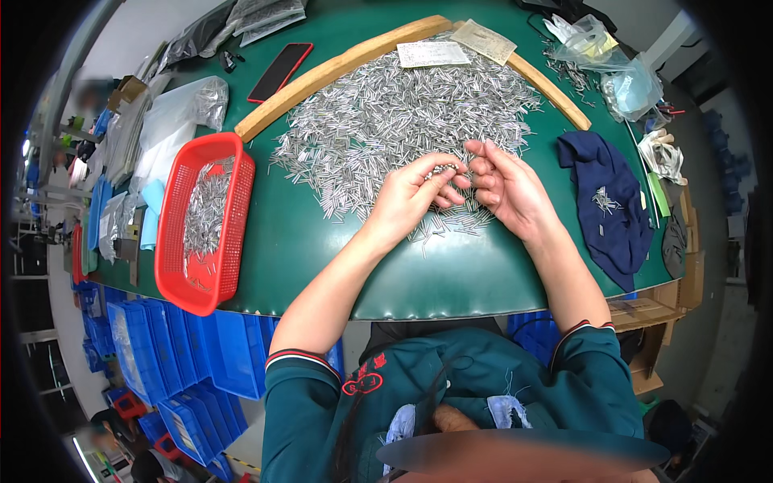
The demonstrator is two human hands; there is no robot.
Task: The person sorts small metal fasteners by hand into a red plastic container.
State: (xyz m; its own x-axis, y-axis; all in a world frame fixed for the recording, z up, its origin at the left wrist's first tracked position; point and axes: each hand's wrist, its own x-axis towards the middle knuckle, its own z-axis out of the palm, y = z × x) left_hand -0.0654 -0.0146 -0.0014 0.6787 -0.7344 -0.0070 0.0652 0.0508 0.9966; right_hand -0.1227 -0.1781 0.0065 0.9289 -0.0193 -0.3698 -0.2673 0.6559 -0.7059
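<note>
A broad heap of small, thin silvery metal pins [386, 105] covers the middle of the green table. My left hand [411, 193] is closed over the near part of the heap, with several metal pins [440, 170] showing between its thumb and fingers. Just to its right, my right hand [514, 187] is loosely curled with its fingers apart, and I see nothing in it. The fingertips of both hands are close together. Loose pins lie on the table beneath and between them.
A red perforated basket [165, 241] with pins stands at left. Wooden strips [322, 76] border the heap's far side, with paper slips [432, 54] there. A phone [282, 71] lies far left. At right, a navy cloth [600, 173] bears some pins. Blue bins [233, 346] sit below the table.
</note>
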